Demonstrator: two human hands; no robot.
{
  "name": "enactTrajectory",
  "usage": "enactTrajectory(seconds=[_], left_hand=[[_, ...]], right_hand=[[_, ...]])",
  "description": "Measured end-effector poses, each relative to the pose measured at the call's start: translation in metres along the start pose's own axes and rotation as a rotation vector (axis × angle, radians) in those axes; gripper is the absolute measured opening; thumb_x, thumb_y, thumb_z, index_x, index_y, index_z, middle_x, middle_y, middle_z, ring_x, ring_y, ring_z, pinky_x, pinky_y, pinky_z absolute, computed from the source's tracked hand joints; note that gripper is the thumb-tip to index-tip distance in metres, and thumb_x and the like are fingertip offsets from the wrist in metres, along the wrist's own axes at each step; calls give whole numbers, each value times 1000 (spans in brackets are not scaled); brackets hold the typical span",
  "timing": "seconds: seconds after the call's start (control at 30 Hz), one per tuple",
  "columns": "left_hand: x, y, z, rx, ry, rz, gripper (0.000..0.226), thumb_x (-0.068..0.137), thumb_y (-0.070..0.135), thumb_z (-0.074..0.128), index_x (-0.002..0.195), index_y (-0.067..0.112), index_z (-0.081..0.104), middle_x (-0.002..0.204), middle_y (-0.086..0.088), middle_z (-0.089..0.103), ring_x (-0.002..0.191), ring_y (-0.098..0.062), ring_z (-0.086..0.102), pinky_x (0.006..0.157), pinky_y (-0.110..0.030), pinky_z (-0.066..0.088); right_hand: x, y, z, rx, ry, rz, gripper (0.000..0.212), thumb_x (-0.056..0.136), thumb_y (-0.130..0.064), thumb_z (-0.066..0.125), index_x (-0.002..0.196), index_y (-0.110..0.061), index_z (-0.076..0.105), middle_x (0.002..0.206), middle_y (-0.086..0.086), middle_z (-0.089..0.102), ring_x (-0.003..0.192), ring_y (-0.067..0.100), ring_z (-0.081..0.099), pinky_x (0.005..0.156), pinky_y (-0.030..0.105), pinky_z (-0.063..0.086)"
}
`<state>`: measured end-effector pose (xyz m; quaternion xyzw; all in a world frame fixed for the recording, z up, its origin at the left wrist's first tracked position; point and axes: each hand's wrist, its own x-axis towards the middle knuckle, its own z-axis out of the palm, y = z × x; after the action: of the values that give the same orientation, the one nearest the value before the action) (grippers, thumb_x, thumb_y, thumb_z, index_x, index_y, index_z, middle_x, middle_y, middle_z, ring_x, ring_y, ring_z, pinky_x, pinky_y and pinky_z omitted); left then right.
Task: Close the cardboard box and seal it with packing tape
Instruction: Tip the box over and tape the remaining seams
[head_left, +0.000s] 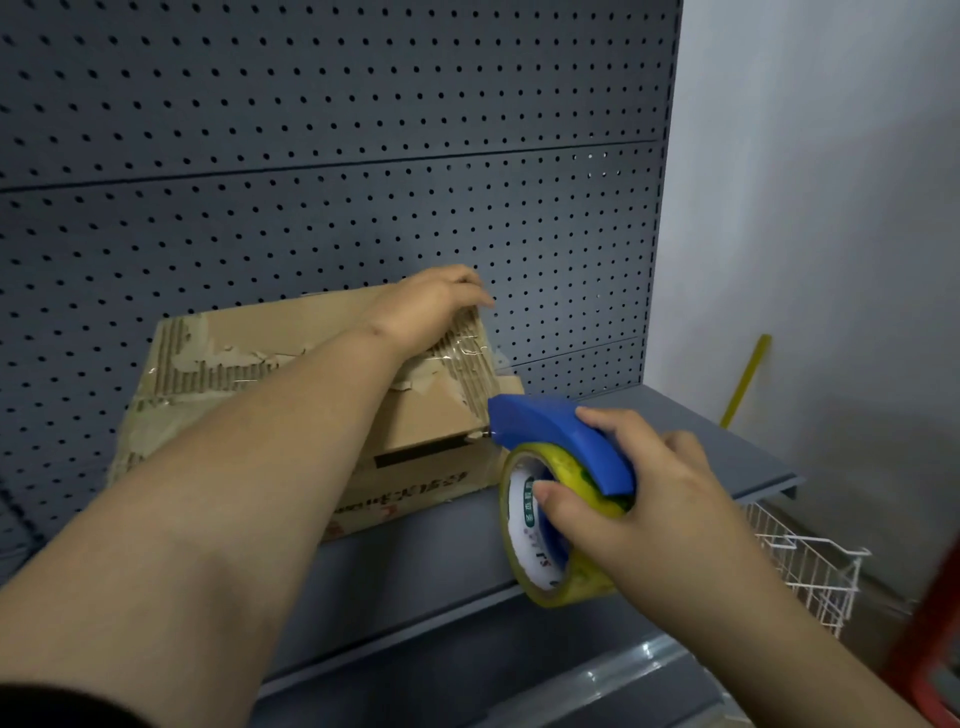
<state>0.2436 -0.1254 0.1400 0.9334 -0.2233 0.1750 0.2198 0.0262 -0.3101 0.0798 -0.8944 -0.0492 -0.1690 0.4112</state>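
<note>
The grey pegboard wall (311, 130) fills most of my view, and below it runs the grey metal shelf (675, 431). The cardboard box (291, 338) sits on that shelf against the pegboard. Its flaps are down and its top is badly torn, with bare corrugation and scraps of old clear tape.

My left hand (431, 306) lies flat on the far right corner of the top, fingers fairly straight, pressing the flap down. My right hand (639, 509) grips the blue tape dispenser (561, 431), fingers over the hood and thumb on the side of the yellowish tape roll (566, 478). Its nose is at the box's near right corner, apparently touching.

To seal it well, I judge I should anchor the tape end on sound cardboard down the side, then pull straight along the seam with the flaps pressed level (the torn patches will probably hold tape poorly), rubbing it down behind the dispenser.

The red characters (410, 493) printed on the box's side appear upside down from here, and I cannot read them. The green print on the roll's white core (524, 525) is too small to make out.
</note>
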Motion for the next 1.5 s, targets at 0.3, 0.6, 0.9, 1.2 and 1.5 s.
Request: enactTrajectory(seconds=[0.3, 0.6, 0.9, 1.2, 1.5], left_hand=[[-10, 21, 2, 671, -246, 129, 61, 82, 72, 33, 116, 28, 56, 141, -3, 30, 125, -22, 40, 105, -39, 27], [-33, 13, 13, 460, -124, 344, 44, 93, 45, 39, 112, 15, 65, 124, -1, 61, 137, -20, 34, 114, -38, 20], [-35, 12, 20, 557, -147, 291, 40, 96, 45, 32, 111, 19, 59, 128, -1, 54, 142, -18, 22, 114, -36, 22], [-32, 18, 16, 593, -178, 232, 39, 97, 41, 33, 116, 17, 57, 135, -4, 50, 142, -19, 22, 114, -35, 20], [-15, 24, -17, 571, -237, 146, 43, 97, 44, 32, 126, 21, 52, 148, -3, 37, 143, -21, 17, 115, -39, 14]], right_hand=[[10, 1, -11, 101, -57, 51, 54, 58, -64, 63, 106, -53, 41, 100, -12, 40, 77, -6, 47, 59, 8, 32], [17, 5, -10, 36, -73, 15, 61, 68, -33, 65, 119, -53, 38, 102, -6, 33, 74, 3, 50, 59, 8, 36], [1, 20, -6, 38, -88, -17, 78, 63, -42, 70, 127, -56, 28, 101, -10, 35, 77, -1, 48, 59, 7, 33], [-39, 38, -22, -8, -159, -3, 82, 56, -52, 70, 121, -64, 22, 106, -13, 36, 84, -7, 43, 65, 3, 34], [-13, 9, -11, -199, -120, -145, 75, 67, -48, 60, 132, -54, 24, 100, -3, 29, 78, 15, 48, 69, 22, 35]])
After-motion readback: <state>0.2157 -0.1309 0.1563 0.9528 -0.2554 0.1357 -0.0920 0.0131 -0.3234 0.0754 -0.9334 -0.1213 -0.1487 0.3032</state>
